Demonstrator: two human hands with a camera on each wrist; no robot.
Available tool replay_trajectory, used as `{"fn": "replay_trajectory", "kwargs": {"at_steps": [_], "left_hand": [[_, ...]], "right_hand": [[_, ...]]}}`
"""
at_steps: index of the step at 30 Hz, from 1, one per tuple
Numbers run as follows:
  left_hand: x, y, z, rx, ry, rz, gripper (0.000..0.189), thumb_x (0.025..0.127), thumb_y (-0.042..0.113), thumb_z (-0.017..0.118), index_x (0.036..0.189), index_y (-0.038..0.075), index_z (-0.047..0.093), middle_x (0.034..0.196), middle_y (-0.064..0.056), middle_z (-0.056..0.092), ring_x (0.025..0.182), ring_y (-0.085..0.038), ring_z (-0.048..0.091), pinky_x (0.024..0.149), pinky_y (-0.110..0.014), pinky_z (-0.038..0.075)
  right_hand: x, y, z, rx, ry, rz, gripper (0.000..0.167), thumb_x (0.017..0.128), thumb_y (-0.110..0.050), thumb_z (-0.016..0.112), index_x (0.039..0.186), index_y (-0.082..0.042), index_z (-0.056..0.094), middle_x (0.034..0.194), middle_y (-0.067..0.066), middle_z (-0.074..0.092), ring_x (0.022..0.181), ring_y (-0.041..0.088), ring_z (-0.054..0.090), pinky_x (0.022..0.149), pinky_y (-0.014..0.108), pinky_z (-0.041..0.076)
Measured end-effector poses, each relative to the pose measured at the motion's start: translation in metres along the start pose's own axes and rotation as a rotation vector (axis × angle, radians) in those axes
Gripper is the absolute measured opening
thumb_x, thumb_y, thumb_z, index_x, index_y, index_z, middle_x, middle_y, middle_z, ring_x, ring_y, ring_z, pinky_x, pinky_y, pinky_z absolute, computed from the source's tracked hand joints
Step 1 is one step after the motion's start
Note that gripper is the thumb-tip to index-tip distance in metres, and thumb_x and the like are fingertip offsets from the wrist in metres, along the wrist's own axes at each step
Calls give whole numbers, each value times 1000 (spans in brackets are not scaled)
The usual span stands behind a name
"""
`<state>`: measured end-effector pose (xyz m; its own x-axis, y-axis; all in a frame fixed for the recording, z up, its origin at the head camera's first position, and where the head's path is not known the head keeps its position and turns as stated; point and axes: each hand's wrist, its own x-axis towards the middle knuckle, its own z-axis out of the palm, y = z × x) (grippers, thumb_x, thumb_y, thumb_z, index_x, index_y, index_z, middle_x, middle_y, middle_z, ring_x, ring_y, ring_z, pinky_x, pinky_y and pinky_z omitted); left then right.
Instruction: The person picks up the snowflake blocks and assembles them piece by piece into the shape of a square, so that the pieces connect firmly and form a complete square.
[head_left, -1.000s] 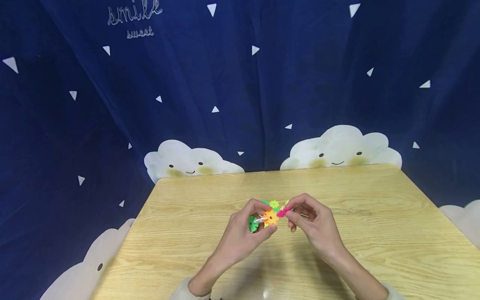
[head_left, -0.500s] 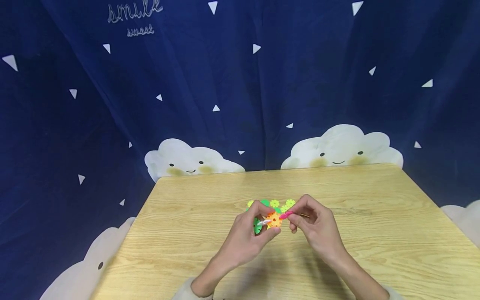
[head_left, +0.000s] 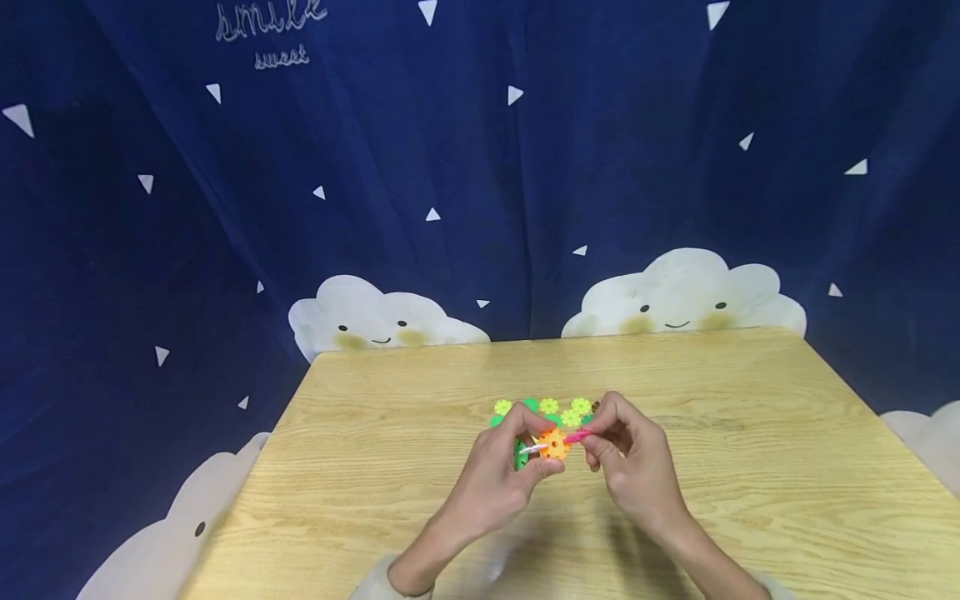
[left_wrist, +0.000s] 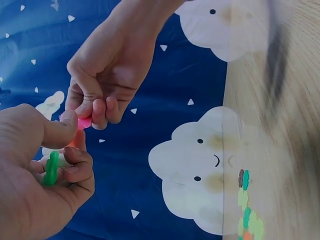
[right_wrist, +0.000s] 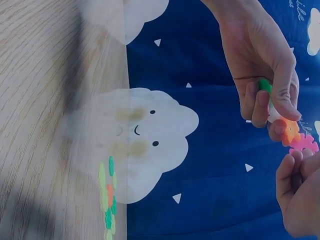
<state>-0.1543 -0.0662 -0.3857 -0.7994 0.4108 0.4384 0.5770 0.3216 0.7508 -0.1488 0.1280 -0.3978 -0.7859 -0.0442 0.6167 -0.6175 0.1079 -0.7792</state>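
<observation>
Both hands meet above the table, working on plastic snowflake discs with notched rims. My left hand (head_left: 491, 479) grips a joined row: a green disc (head_left: 520, 455), a white disc (head_left: 533, 448) seen edge-on, and an orange disc (head_left: 555, 445) between thumb and forefinger. My right hand (head_left: 637, 458) pinches a pink disc (head_left: 577, 436) against the orange one's right edge. In the right wrist view the pink disc (right_wrist: 304, 144) meets the orange disc (right_wrist: 290, 131); whether their notches interlock I cannot tell. Fingers partly cover the green disc (left_wrist: 51, 169) in the left wrist view.
Several loose discs lie on the wooden table (head_left: 390, 417) just beyond the hands, among them a yellow-green disc (head_left: 549, 406), a green disc (head_left: 530, 404) and a brown disc (head_left: 596, 407), partly covered. A dark blue curtain (head_left: 480, 167) hangs behind the table's far edge.
The left hand has shifted slightly right with its joined discs. In the right fingers the pink disc has turned edge-on and lies against the orange disc. More loose discs show behind.
</observation>
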Motion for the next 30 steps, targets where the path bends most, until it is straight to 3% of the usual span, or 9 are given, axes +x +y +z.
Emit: {"fn": "replay_trajectory", "kwargs": {"at_steps": [4, 19, 30], "left_hand": [[0, 0, 1, 1, 8, 2, 34, 87, 13, 82, 113, 12, 59, 107, -1, 73, 90, -9, 63, 81, -26, 53], [0, 0, 5, 33, 34, 1, 35, 85, 13, 83, 110, 11, 59, 110, -3, 74, 85, -8, 61, 77, -24, 51], [1, 0, 7, 33, 42, 43, 36, 85, 14, 83, 111, 11, 58, 100, -2, 71, 79, -5, 58, 70, -22, 49]], "right_hand": [[-1, 0, 2, 1, 11, -28, 28, 86, 26, 63, 85, -1, 54, 80, 8, 54, 59, 16, 56, 55, 24, 52], [0, -1, 0, 11, -24, -6, 32, 83, 29, 61, 83, -2, 53, 81, 8, 52, 58, 17, 55, 52, 25, 50], [2, 2, -4, 36, -81, -50, 29, 86, 23, 63, 85, -3, 52, 81, 5, 49, 57, 17, 54, 51, 25, 49]]}}
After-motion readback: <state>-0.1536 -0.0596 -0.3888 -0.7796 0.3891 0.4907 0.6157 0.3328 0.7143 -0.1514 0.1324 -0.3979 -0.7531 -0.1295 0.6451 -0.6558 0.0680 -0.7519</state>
